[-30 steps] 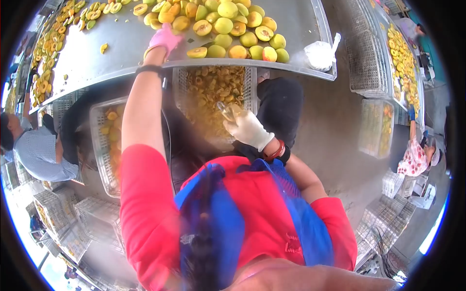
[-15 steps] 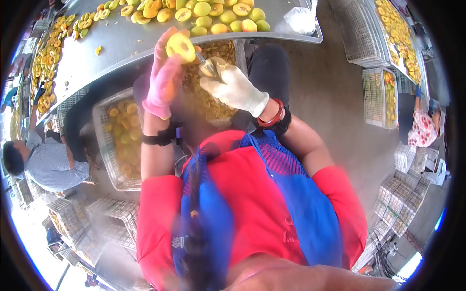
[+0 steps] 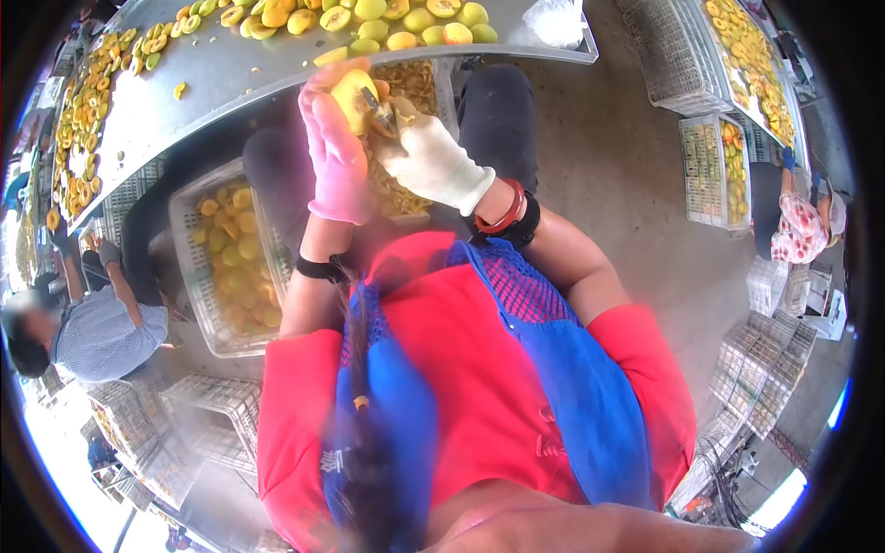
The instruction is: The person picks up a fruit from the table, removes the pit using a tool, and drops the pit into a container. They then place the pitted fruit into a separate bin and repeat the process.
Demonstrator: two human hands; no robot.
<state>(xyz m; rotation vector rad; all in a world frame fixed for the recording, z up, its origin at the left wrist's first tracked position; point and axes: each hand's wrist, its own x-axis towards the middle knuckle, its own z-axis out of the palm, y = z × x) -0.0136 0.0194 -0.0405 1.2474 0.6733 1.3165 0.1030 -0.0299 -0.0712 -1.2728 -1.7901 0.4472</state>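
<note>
My left hand (image 3: 334,152), in a pink glove, is closed around a yellow cut peach (image 3: 352,100), holding it up near the table edge. My right hand (image 3: 429,157), in a pale work glove, grips a small metal hand tool (image 3: 380,114). The tool's metal end is against the side of the peach facing my right hand. Its exact shape is partly hidden by my fingers. Below both hands, a crate (image 3: 444,97) holds many yellow fruit scraps.
Whole and halved peaches (image 3: 415,20) lie on the metal table (image 3: 217,69), with a clear plastic bag (image 3: 553,23) near its corner. A white crate (image 3: 198,304) of peaches stands left. A co-worker (image 3: 106,332) sits further left. Stacked crates (image 3: 668,64) stand right.
The peach in my left hand has turned, so its cut face points more toward my right hand. Both hands have shifted slightly, and the tool now lies closer against the fruit.
</note>
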